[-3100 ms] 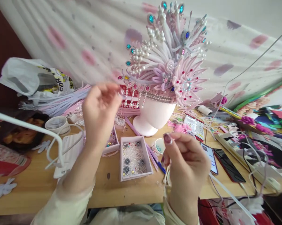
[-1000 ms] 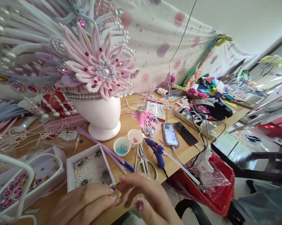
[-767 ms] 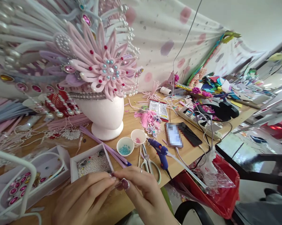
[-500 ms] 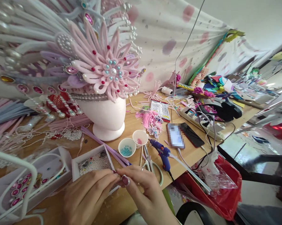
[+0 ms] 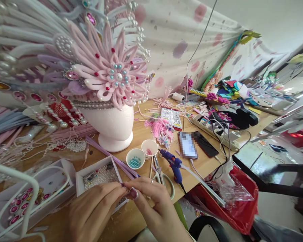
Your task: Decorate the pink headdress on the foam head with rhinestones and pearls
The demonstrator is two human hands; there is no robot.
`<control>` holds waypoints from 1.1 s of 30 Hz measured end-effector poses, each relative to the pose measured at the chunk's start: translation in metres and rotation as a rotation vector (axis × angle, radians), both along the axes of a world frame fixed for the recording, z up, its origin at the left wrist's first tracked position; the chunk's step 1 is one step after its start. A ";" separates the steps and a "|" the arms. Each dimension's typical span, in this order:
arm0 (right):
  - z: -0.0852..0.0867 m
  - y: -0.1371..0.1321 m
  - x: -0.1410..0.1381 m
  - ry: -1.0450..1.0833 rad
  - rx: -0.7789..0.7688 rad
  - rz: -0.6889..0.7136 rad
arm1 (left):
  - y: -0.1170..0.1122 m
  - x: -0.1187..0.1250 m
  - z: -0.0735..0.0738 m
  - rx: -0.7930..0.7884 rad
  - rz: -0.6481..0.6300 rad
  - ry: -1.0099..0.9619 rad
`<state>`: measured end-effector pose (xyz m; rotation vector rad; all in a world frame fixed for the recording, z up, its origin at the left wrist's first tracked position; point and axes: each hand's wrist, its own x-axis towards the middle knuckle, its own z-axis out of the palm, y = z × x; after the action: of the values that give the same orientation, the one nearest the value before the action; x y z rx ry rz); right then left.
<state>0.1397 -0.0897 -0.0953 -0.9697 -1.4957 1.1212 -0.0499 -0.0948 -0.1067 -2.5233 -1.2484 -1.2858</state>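
Note:
My left hand (image 5: 98, 206) and my right hand (image 5: 157, 206) meet low in the middle, fingertips pinched together. Between them is a tiny gold-coloured bit, mostly hidden by the fingers, too small to name. Just behind the hands sits a white box (image 5: 80, 188) with pearls and small gems. A cup (image 5: 135, 152) of turquoise beads and a cup (image 5: 149, 143) of pink beads stand beyond it. Scissors (image 5: 160, 175) lie behind my right hand, close to a blue glue gun (image 5: 174, 163). A white mannequin head (image 5: 116, 126) wears a pink flower headdress (image 5: 103, 70) with pearls and gems.
At left, a white box (image 5: 70, 183) holds magenta gems, with a white curved tube (image 5: 31, 191) in front. Purple stems (image 5: 116, 160) lie behind the pearl box. Two phones (image 5: 205, 144), a power strip (image 5: 217, 132) and cables are at right. A red bag (image 5: 249, 198) hangs beyond the table edge.
The view has shifted slightly, so the headdress and table items sit a little further left. Both hands keep the same pinch, almost unmoved.

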 end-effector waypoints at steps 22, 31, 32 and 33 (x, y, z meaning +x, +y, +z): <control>-0.026 -0.011 0.000 0.011 -0.119 -0.052 | -0.007 -0.004 -0.006 0.082 -0.025 0.064; -0.020 -0.004 -0.003 0.212 -0.372 0.051 | -0.013 0.004 -0.005 0.054 0.049 -0.022; -0.018 -0.004 -0.004 0.209 -0.386 0.065 | -0.012 0.004 -0.005 0.061 0.043 -0.019; -0.017 -0.003 -0.004 0.202 -0.390 0.068 | -0.012 0.004 -0.005 0.067 0.037 -0.012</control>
<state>0.1355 -0.0924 -0.1128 -1.0350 -1.1772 1.5500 -0.0457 -0.1065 -0.1114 -2.4392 -1.2260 -1.3136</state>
